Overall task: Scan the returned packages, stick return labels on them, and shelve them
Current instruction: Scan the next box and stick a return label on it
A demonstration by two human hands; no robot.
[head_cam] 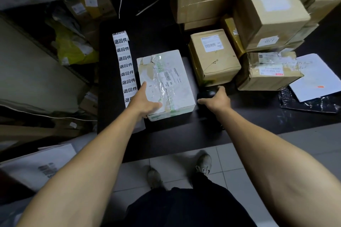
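Observation:
A white taped package (171,77) with a barcode label lies flat on the black table (258,116). My left hand (145,100) rests on its near left corner, thumb on top and fingers along the edge. My right hand (216,100) grips a black barcode scanner (206,94) just right of the package, close to the table surface. A strip of white return labels (125,68) with black characters runs along the package's left side.
Brown cardboard boxes (214,57) are stacked at the back right, with a taped box (267,72) and white mailers (317,77) beside them. Shelving with parcels, one a yellow bag (73,46), stands at the left. A white parcel (36,166) lies at lower left.

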